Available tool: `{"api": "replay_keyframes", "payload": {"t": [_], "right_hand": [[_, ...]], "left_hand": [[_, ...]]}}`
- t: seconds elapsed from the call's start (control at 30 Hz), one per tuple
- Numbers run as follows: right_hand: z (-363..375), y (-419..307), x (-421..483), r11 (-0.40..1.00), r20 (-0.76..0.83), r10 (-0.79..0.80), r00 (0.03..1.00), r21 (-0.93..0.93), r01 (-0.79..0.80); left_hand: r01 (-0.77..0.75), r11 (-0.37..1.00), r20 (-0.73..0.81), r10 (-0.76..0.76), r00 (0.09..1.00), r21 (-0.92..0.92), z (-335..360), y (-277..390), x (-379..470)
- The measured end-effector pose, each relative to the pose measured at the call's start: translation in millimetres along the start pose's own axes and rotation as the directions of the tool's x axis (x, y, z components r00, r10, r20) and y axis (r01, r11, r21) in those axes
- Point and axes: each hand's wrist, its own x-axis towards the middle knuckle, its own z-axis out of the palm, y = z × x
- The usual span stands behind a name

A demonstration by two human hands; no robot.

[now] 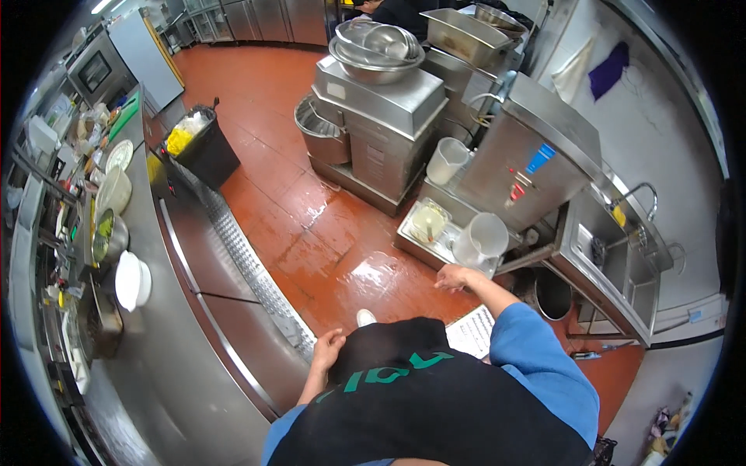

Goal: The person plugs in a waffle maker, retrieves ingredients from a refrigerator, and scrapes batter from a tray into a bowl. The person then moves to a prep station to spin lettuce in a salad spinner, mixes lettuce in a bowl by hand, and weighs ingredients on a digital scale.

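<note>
My left hand (pixel 329 348) is at the left side of my black apron (pixel 402 402), fingers loosely bent, with nothing visible in it. The steel counter front is the nearest thing on that side. My right hand (pixel 456 276) reaches out over the floor, fingers slightly bent and seemingly holding nothing. In the picture it appears just below a translucent plastic pitcher (pixel 481 240); whether they touch I cannot tell. Beside that pitcher a clear container (pixel 429 221) with pale contents sits on the low steel ledge (pixel 417 243). Another translucent pitcher (pixel 447 161) stands farther back.
A steel counter (pixel 192 373) runs along my left, with a white bowl (pixel 133 281) and a steel bowl of greens (pixel 109 236). Right are a steel dispenser (pixel 524 157) and a sink (pixel 603 256). A black bin (pixel 213 151) stands on the wet tiled floor (pixel 303 256). Another person (pixel 396 14) is at the back.
</note>
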Motion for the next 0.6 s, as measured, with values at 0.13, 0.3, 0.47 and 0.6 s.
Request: {"api": "replay_keyframes", "payload": {"t": [0.13, 0.3, 0.47, 0.6], "right_hand": [[-108, 13, 65, 0.993, -0.299, -0.008, 0.954, -0.117, -0.029], [-284, 39, 138, 0.976, -0.824, -0.003, 0.567, -0.125, -0.176], [-450, -46, 197, 0.991, -0.966, -0.109, 0.236, -0.123, -0.048], [-531, -106, 264, 0.891, -0.951, -0.249, 0.183, -0.299, -0.342]], "left_hand": [[-0.117, 0.992, -0.051, 0.114, 0.992, -0.054, -41, 73, 105], [-0.053, 0.987, 0.056, 0.062, 0.996, -0.154, -60, 159, 199], [0.071, 0.992, 0.123, -0.058, 0.991, -0.100, -80, 191, 288], [0.039, 0.960, 0.038, -0.030, 0.999, -0.277, -120, 204, 363]]}}
